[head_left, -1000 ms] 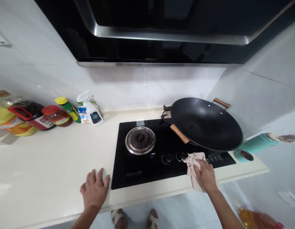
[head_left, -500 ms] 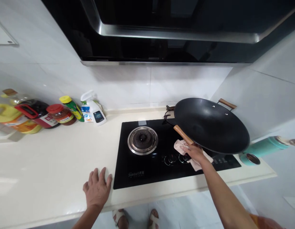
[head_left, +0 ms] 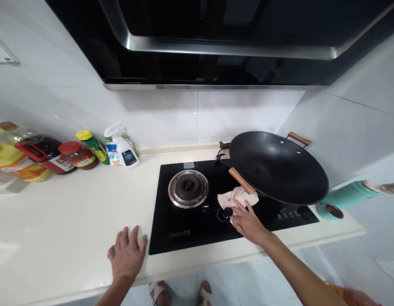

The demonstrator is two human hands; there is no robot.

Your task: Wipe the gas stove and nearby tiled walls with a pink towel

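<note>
My left hand (head_left: 127,253) rests palm down on the white counter, its fingers spread, just left of the stove's edge. My right hand (head_left: 248,223) grips a pale pink cloth (head_left: 229,199) against the black glass stove (head_left: 190,238), with the fingers reaching forward onto it. Beside those fingertips is a round black control knob (head_left: 228,212). The cloth lies partly below the wooden handle (head_left: 241,180) of a large black wok (head_left: 276,170), which sits on the right side of the stove.
A bare burner (head_left: 188,189) is on the left of the stove. A white spray bottle (head_left: 123,148), a red-lidded jar (head_left: 78,155) and several other bottles line the back wall. At the right stand a teal bottle (head_left: 352,194) and a teal cup (head_left: 329,211). A range hood (head_left: 216,55) hangs above.
My right hand has moved left across the stove front with the cloth, from below the wok to near the left knob. My left hand has stayed on the counter.
</note>
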